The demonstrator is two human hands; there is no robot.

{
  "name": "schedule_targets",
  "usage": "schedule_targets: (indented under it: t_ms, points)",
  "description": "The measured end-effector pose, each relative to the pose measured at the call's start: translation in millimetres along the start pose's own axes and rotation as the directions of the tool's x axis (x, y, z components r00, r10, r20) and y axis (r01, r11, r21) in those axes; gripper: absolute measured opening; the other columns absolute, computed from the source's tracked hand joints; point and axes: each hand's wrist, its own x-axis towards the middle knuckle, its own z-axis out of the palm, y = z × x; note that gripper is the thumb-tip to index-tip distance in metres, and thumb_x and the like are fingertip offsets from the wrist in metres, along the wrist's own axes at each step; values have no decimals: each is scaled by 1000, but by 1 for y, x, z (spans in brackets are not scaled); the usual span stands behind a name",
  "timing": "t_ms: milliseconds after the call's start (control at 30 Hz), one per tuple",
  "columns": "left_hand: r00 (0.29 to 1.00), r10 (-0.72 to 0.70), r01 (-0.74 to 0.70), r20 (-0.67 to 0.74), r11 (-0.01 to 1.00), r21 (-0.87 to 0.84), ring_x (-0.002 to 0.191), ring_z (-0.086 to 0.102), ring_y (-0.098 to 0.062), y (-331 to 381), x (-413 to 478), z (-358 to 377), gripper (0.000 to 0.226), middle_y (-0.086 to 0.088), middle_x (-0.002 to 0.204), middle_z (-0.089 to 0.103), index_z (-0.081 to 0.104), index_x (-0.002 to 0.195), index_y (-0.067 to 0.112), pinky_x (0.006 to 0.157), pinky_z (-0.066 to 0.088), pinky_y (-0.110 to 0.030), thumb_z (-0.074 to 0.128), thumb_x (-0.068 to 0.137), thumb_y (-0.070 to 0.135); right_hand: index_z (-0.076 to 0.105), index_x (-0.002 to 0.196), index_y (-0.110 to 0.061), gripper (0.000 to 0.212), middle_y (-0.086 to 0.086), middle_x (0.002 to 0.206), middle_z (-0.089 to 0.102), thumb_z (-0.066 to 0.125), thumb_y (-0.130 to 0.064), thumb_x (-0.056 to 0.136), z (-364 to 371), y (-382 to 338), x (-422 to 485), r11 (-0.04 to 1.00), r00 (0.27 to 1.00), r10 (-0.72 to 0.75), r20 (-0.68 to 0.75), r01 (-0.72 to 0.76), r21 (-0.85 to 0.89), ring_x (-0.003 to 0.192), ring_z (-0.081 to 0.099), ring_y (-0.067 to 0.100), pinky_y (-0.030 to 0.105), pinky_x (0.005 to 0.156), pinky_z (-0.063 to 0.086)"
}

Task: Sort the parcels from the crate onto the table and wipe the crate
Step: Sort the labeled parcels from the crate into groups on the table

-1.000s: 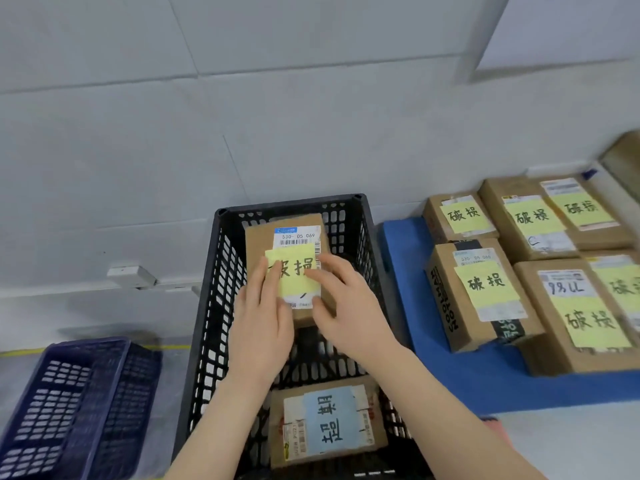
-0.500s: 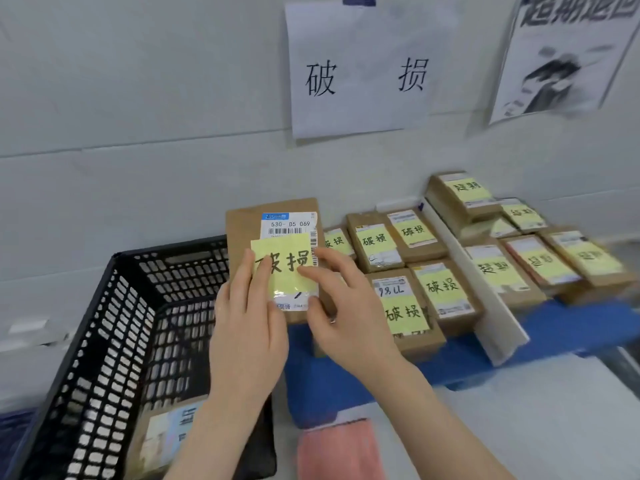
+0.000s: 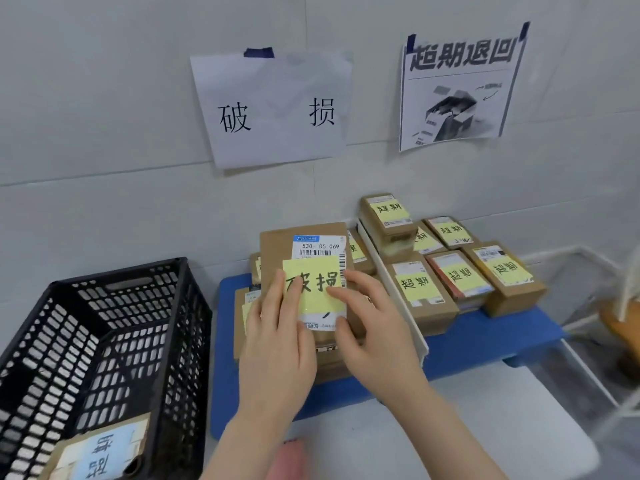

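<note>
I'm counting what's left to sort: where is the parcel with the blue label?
Head view, lower left: the blue-label parcel lies inside the black crate, at its near end.

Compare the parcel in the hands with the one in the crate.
The held parcel bears a yellow note; the crate parcel a light blue note. The left hand and right hand hold the held parcel above the blue mat; the crate parcel lies untouched. Both are brown cardboard.

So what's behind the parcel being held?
Brown parcels on the blue mat, only their edges showing; the held parcel, left hand and right hand cover the rest, so their number is unclear.
</note>
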Motion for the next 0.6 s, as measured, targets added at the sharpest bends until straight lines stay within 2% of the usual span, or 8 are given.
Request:
schedule_targets:
  t_ms: [67, 133, 200, 267, 367, 467, 600]
  points:
    - [1000, -1, 1, 2, 1000, -16, 138, 30, -25, 2, 6, 3, 60, 4, 158, 21, 35, 147, 20, 107, 34, -37, 17, 91, 34, 61, 124, -21, 36, -13, 141, 41, 58, -12, 89, -3, 1, 5, 1000, 1000, -2, -11, 2, -14, 131, 39, 3, 30, 99, 47]
    - [1000, -14, 14, 1, 999, -38, 137, 31, -26, 2, 13, 5, 58, 7, 158, 20, 35, 147, 22, 96, 45, -39, 20, 92, 33, 61, 124, -21, 36, -13, 141, 41, 59, -12, 89, -5, 2, 11, 1000, 1000, 2, -7, -2, -28, 130, 40, 4, 23, 100, 45]
    - [1000, -9, 9, 4, 999, -48, 136, 30, -26, 0, 20, 7, 53, 9, 158, 19, 34, 147, 24, 92, 50, -44, 26, 95, 27, 61, 124, -21, 36, -13, 141, 40, 59, -12, 89, -6, 3, 18, 999, 1000, 6, -6, -6, -42, 130, 40, 4, 17, 100, 42]
    - [1000, 10, -10, -1, 999, -48, 137, 29, -26, -3, 28, 9, 51, 9, 158, 18, 32, 148, 24, 97, 47, -46, 28, 97, 25, 61, 124, -21, 36, -14, 142, 40, 59, -12, 89, -5, 3, 27, 999, 1000, 8, -17, -9, -50, 130, 40, 4, 20, 101, 43]
    - [1000, 16, -17, -6, 999, -27, 137, 30, -26, -6, 40, 11, 57, 11, 158, 17, 31, 148, 26, 96, 42, -36, 19, 93, 35, 61, 123, -22, 36, -14, 141, 40, 59, -12, 89, 0, 5, 36, 999, 999, 8, -39, -10, -52, 128, 42, 4, 25, 100, 45]
    - [998, 54, -54, 15, 999, 2, 139, 29, -23, -10, 50, 15, 59, 10, 159, 15, 30, 148, 26, 98, 32, -27, 16, 91, 36, 62, 122, -21, 36, -13, 141, 41, 59, -11, 88, 3, 10, 45, 999, 998, 18, -57, -20, -38, 128, 44, 5, 29, 97, 48]
    - [997, 55, -54, 47, 998, -34, 140, 25, -23, -10, 65, 23, 57, 13, 159, 11, 26, 149, 29, 102, 43, -40, 23, 92, 31, 62, 123, -22, 36, -14, 141, 40, 58, -12, 89, 2, 21, 56, 998, 997, 53, -61, -55, -27, 128, 44, 5, 33, 96, 49]
